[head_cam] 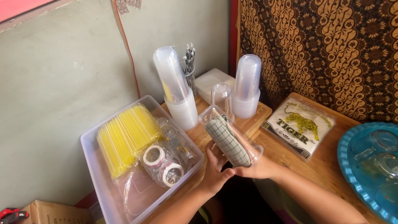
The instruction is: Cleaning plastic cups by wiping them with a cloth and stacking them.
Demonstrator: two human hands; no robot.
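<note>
A clear cup [230, 135], a checked cloth [228, 139] inside, is being held on its side above the tabletop's [327, 166] near edge, mouth towards the right hand [259, 168]. It is being clasped at that end by both hands, the left hand [215, 172] underneath.

Two bare forearms, without sleeves, watch or rings, enter from 6 o'clock; left hand [215, 172], right hand [261, 168].

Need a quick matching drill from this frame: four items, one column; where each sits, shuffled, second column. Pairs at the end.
Things:
1. checked cloth
2. yellow straws
3. tape rolls
4. glass cups

Places:
A. on the blue tray
B. inside the clear cup held by left hand and right hand
C. bagged, front of the clear bin
D. bundled at the bin's left side

Pairs: 1-B, 2-D, 3-C, 4-A
</note>
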